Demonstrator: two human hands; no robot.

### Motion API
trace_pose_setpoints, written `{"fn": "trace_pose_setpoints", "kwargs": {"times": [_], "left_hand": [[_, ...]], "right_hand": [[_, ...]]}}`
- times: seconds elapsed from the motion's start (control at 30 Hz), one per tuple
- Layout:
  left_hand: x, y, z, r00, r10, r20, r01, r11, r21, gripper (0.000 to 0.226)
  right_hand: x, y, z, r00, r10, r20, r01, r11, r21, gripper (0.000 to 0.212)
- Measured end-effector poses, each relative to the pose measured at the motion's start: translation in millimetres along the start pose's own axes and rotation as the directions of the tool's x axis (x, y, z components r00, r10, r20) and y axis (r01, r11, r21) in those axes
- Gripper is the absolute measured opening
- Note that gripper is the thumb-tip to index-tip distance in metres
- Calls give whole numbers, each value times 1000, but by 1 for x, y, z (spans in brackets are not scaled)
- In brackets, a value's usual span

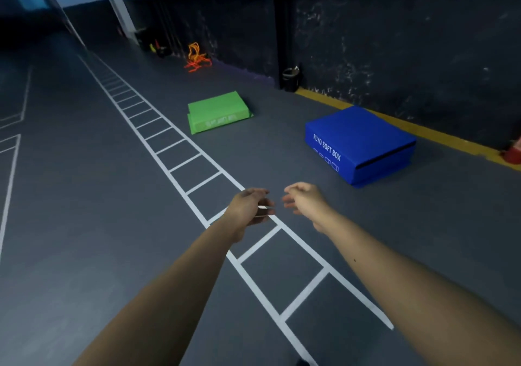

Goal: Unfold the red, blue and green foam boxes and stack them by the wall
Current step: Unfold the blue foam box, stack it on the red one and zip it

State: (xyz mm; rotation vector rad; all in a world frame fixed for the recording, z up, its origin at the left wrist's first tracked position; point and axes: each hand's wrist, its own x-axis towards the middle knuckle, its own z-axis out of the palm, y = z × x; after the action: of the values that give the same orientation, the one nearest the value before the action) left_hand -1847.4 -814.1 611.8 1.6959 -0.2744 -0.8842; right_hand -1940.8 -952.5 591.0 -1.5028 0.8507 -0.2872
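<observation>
A blue foam box [358, 143] marked "PLYO SOFT BOX" lies flat on the grey floor at the right, close to the dark wall [394, 41]. A thinner green foam box [218, 112] lies flat farther off, near the middle. At the right edge a sliver of something red [513, 151] shows by the wall; I cannot tell what it is. My left hand [251, 206] and my right hand [303, 199] are stretched out side by side in front of me, fingers loosely curled, holding nothing, well short of both boxes.
A white ladder pattern [180, 160] is painted on the floor and runs under my hands. A yellow strip [394, 120] lines the foot of the wall. A dark bin [291, 78] and orange hurdles [196, 57] stand by the wall farther back.
</observation>
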Motion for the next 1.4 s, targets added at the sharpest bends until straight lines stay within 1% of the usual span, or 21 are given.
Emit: {"fn": "trace_pose_setpoints", "kwargs": {"times": [0.1, 0.27, 0.33, 0.5, 0.6, 0.7, 0.83, 0.93, 1.03, 1.17, 1.27, 1.4], "left_hand": [[71, 38, -16, 1000, -10, -23, 11, 1000, 16, 26], [179, 88, -24, 999, -43, -14, 42, 999, -34, 29], [225, 102, -19, 999, -52, 11, 53, 997, -50, 32], [370, 139, -6, 993, -59, 106, 67, 995, -71, 39], [453, 170, -4, 981, -111, 162, 122, 991, -59, 39], [530, 209, 10, 973, -118, 200, 130, 990, -47, 39], [625, 250, 53, 964, -128, 233, 140, 989, -36, 39], [689, 269, 97, 946, -138, 293, 143, 990, 5, 35], [750, 285, 143, 936, -147, 320, 141, 989, 43, 32], [828, 311, 207, 920, -210, 332, 191, 977, 91, 34], [879, 333, 248, 887, -254, 385, 208, 965, 157, 37], [943, 362, 296, 868, -259, 423, 189, 961, 200, 38]], "right_hand": [[70, -35, 12, 1000, -5, 23, 5, 1000, -14, 15], [162, -77, 11, 999, -14, 39, 15, 999, -48, 19], [202, -86, 3, 1000, 0, 16, 1, 998, -70, 17], [338, -102, -20, 995, 67, -77, -75, 992, -106, 19], [413, -115, -35, 981, 118, -153, -140, 980, -140, 21], [474, -130, -56, 973, 142, -180, -169, 975, -145, 22], [554, -140, -103, 944, 173, -280, -200, 977, -72, 23], [612, -139, -143, 904, 256, -343, -262, 965, 29, 23], [668, -140, -182, 883, 309, -352, -285, 951, 118, 20], [745, -147, -237, 861, 369, -351, -304, 925, 227, 23], [801, -155, -278, 846, 396, -357, -316, 912, 263, 25], [869, -160, -320, 811, 451, -374, -335, 880, 336, 24]]}}
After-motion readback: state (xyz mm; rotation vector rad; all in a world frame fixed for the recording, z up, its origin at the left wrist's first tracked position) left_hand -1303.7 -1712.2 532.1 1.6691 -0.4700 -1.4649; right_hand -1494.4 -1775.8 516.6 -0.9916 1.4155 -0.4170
